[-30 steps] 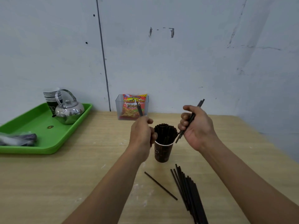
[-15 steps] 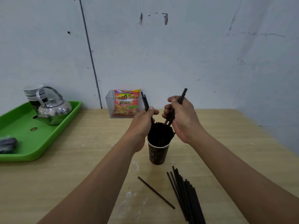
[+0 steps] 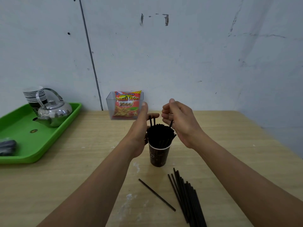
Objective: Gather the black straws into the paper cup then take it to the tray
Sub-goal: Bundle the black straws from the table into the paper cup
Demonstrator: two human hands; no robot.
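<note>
A polished steel kettle with a hoop handle sits far left of the fingers, with a stack of white-rimmed dark cups just behind it. Further left and nearer lies a dark wrapped bundle. Just beyond the fingers, a clear plastic box holds a red French Fries snack packet against the grey wall.

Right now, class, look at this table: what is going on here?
A person is loading black straws into the paper cup. The left hand rests a finger on two straws standing in it; the right hand pinches another straw. A pile of straws and a single straw lie on the table in front; the cup is not yet on the green tray.
</note>
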